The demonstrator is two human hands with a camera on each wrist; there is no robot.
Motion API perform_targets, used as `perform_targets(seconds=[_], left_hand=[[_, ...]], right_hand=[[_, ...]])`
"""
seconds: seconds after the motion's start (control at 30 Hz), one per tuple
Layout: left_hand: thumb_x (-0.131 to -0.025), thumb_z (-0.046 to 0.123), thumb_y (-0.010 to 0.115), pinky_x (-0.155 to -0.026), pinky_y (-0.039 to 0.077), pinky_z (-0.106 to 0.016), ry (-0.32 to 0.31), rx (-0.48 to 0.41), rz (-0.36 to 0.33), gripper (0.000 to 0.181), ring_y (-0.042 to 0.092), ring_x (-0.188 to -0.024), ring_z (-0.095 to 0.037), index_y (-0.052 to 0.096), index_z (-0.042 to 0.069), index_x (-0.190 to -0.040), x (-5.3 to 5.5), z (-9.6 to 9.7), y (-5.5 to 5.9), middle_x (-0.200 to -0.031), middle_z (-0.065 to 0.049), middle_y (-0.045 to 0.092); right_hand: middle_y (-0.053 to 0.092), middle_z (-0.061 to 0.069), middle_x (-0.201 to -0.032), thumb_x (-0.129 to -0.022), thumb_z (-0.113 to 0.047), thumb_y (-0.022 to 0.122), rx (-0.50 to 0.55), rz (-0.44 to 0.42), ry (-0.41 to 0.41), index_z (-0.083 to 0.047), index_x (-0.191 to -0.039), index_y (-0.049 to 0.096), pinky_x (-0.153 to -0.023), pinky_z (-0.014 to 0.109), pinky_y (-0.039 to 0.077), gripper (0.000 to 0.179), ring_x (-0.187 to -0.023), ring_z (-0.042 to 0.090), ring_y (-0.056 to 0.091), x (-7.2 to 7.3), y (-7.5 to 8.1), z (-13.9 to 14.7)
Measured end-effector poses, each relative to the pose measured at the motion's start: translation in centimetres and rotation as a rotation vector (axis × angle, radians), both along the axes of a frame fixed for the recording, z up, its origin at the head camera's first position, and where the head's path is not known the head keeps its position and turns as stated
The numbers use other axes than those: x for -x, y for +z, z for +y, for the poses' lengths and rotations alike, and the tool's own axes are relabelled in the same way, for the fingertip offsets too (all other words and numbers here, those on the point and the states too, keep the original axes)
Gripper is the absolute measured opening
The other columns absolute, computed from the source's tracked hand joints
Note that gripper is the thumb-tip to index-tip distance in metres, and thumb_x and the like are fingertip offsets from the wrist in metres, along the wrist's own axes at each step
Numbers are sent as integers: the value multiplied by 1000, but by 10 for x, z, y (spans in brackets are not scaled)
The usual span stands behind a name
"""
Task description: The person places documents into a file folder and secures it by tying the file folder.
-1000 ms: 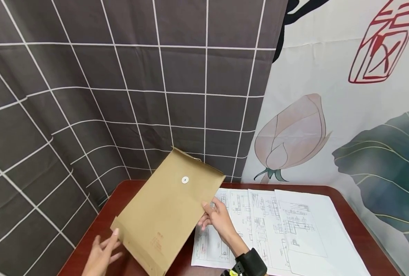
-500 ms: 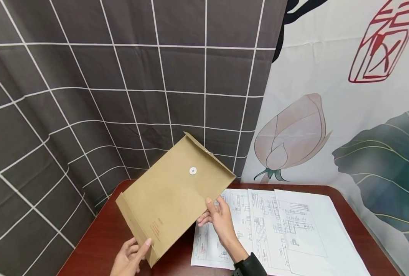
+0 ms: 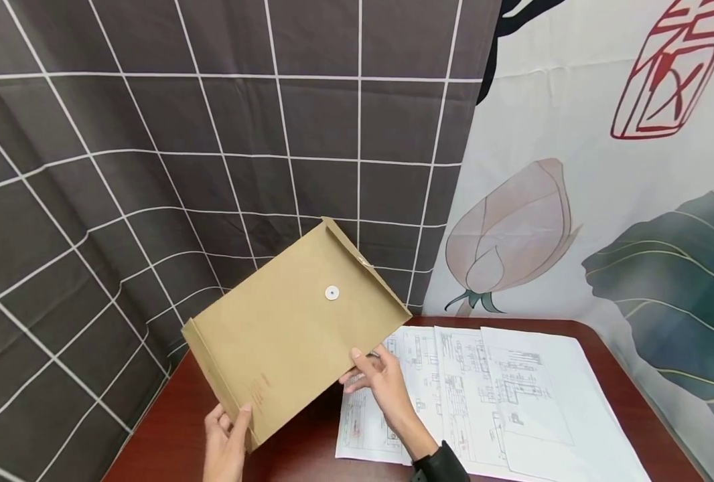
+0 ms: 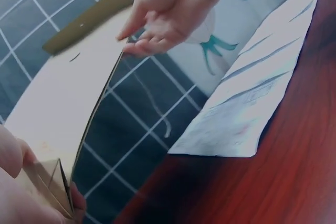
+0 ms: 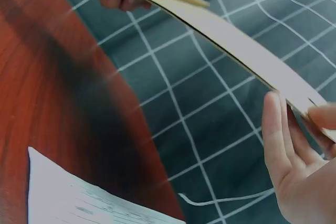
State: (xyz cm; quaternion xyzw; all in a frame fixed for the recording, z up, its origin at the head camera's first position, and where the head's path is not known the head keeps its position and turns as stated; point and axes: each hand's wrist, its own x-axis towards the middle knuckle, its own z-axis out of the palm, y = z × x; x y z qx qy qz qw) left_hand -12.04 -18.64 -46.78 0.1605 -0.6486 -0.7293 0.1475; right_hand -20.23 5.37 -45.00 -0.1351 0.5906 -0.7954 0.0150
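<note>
A brown kraft document envelope with a white button is held tilted above the table, its flap end up and to the right. At its lower left corner my left hand pinches it, thumb on the front face. My right hand grips the lower right edge, thumb in front and fingers behind. In the left wrist view the envelope shows its folded bottom end near the left hand. A loose string hangs below it. From the right wrist view the envelope appears nearly edge-on.
Overlapping sheets of printed technical drawings lie on the right part of the dark red table. Behind stands a grey curtain with white grid lines, beside a white cloth with flower prints.
My left hand has moved right and taken hold of the envelope's lower corner. The envelope has risen and turned clockwise. My right hand stays on its edge; the papers have not moved.
</note>
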Motion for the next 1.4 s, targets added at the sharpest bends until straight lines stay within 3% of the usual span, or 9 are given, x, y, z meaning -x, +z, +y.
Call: perform_targets(seconds=[0.17, 0.3, 0.43, 0.67, 0.8, 0.93, 1.1, 1.27, 1.4], left_hand=[[-99, 12, 50, -72, 52, -17, 29, 63, 53, 53, 58, -87, 3, 14, 1, -137, -1, -13, 13, -105, 11, 52], [-99, 13, 51, -72, 52, -16, 34, 133, 55, 54, 57, -89, 5, 16, 3, -139, -3, -27, 21, -108, 11, 50], [-99, 9, 51, -71, 52, -17, 25, 166, 104, 49, 58, -90, 5, 20, 8, -136, -5, -38, 26, -109, 10, 50], [-98, 2, 51, -67, 53, -18, -18, 241, 223, 43, 59, -91, 5, 28, 25, -127, -9, -50, 33, -110, 9, 51], [-98, 3, 52, -67, 53, -18, -66, 331, 227, 46, 58, -92, 6, 28, 19, -133, -10, -60, 38, -111, 13, 51], [-98, 5, 53, -64, 54, -21, -108, 442, 198, 49, 59, -90, 6, 26, 7, -138, -9, -73, 39, -108, 20, 52], [-98, 5, 52, -62, 55, -24, -127, 532, 143, 47, 59, -84, 4, 29, -2, -139, -5, -88, 35, -101, 7, 55], [-100, 17, 52, -64, 54, -24, -151, 626, -5, 55, 56, -81, 6, 29, -8, -143, 2, -100, 28, -105, -14, 54], [-99, 25, 55, -65, 53, -24, -176, 658, -113, 58, 55, -79, 3, 36, -9, -141, 9, -110, 19, -110, -20, 52]], right_hand=[[62, 22, -110, -90, -10, 66, 98, 12, -110, -1, -127, 52, -68, 48, 57, 40, -81, 28, 68, 7, 16, 20], [62, 20, -115, -90, -12, 67, 75, 47, -175, -6, -128, 52, -72, 40, 57, 41, -86, 25, 69, 13, 30, 38], [64, 16, -113, -91, -16, 68, -54, 94, -187, -8, -126, 53, -79, 30, 55, 39, -96, 22, 66, 13, 40, 52], [66, 8, -111, -92, -29, 66, -453, 175, -184, -16, -142, 40, -89, 27, 48, 58, -104, 18, 61, 10, 57, 66], [67, 7, -107, -93, -30, 65, -614, 211, -128, -10, -145, 35, -82, 30, 50, 64, -95, 17, 61, 11, 65, 72], [66, 8, -93, -96, -15, 55, -699, 232, -60, 2, -131, 51, -70, 29, 52, 39, -81, 15, 62, 12, 69, 81], [69, 14, -94, -96, -11, 52, -603, 140, 153, 6, -116, 58, -69, 36, 56, 27, -80, 21, 68, 11, 67, 92], [71, 15, -98, -97, -19, 56, -498, 41, 367, 4, -123, 55, -71, 42, 57, 34, -84, 28, 71, 10, 62, 95], [69, 18, -102, -97, -15, 56, -422, -10, 450, 6, -130, 47, -71, 45, 57, 40, -86, 31, 70, 6, 56, 91]])
